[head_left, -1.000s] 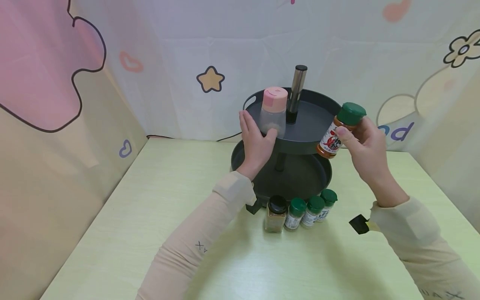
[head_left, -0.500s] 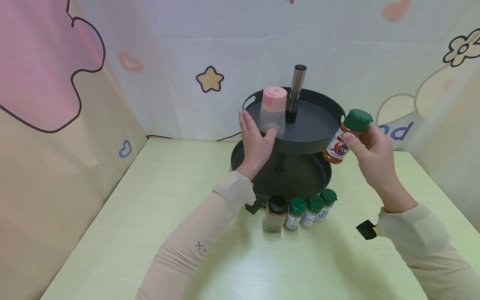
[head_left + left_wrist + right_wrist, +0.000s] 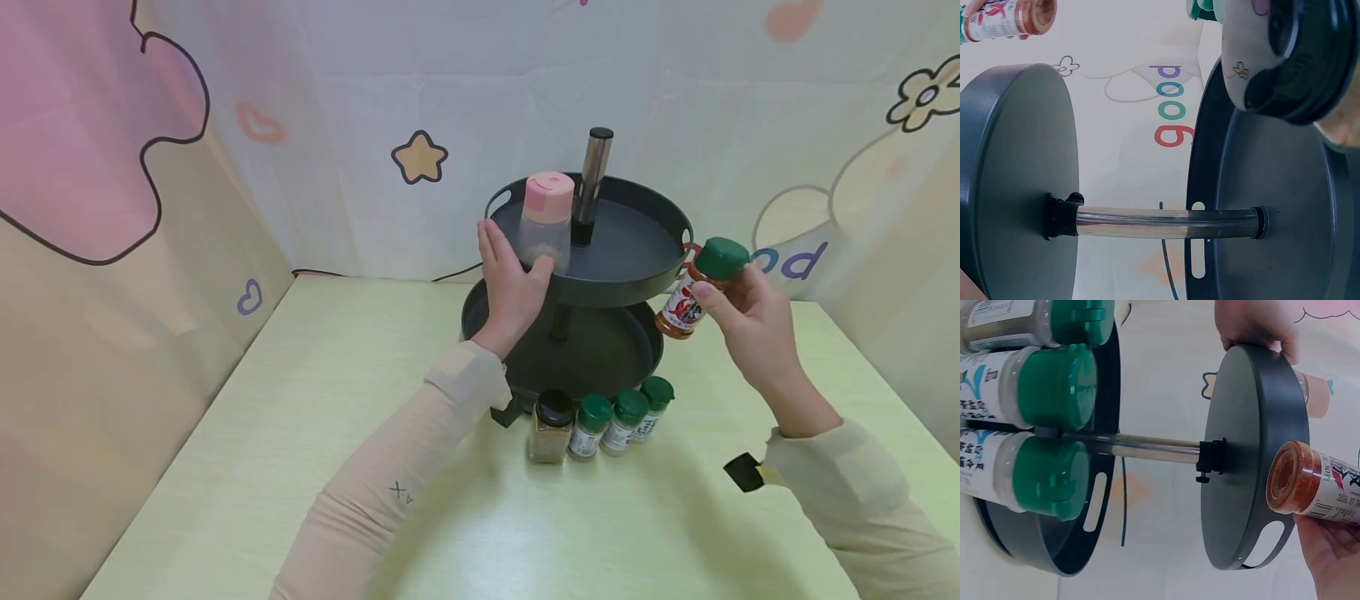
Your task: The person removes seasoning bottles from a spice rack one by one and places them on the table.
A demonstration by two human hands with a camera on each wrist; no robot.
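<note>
My left hand (image 3: 513, 292) holds the front-left wall of the black two-tier tray's upper tier (image 3: 630, 287), its thumb at the rim. Just behind that thumb, a clear bottle with a pink cap (image 3: 549, 200) stands on this tier. My right hand (image 3: 753, 321) pinches a green-capped spice jar (image 3: 684, 304) with orange-red contents, tilted in the air right of the upper tier. In the right wrist view, the spice jar (image 3: 1341, 484) shows its base toward the tray wall, apart from it in the head view.
Several jars stand in front of the lower tier (image 3: 562, 358): a black-capped one (image 3: 551, 433) and green-capped ones (image 3: 588, 429). A metal post (image 3: 595, 179) rises from the upper tier. A patterned cloth (image 3: 360, 208) hangs behind the pale green table (image 3: 337, 375).
My right hand has moved right and downward with the spice jar, away from the upper tier. My left hand and the pink-capped bottle have stayed in place.
</note>
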